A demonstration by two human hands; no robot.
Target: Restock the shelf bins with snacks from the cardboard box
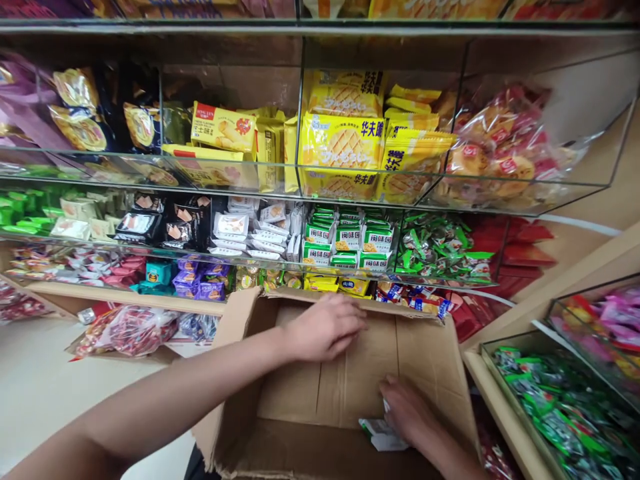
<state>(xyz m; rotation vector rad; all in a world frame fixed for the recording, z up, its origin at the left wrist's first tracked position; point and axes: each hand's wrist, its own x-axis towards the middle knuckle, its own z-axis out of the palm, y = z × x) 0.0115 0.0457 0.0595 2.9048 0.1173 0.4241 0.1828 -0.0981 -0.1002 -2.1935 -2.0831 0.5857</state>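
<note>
Wooden shelving (130, 297) fitted with clear partitions is seen across the whole head view, its bins filled with wrapped snacks. On the upper tier, yellow waffle packets (343, 141) are stacked near the middle, with yellow boxed-looking packs (223, 130) to their left and clear-wrapped buns (500, 150) at the right end. Below, black packets (183, 230), white packets (233, 227), a block of green-and-white packs (345, 240) and green-wrapped sweets (435, 250) are set side by side; lower still, purple packets (200, 283) are placed beside teal ones (159, 271). A clear bag of red-wrapped sweets (127, 330) is seen at the left, and a side bin (505, 393) of green wrappers at the right. In front of the shelving, an open cardboard box (293, 447) is tilted so that its inside is shown. Its far part is crossed by the left hand (327, 328), the fingers of which are bent — whether anything is held cannot be told. Within the box, nearer the right wall, the right hand (404, 408) is curled around a small white-and-green packet (383, 435) — part of it is covered by the palm.
</note>
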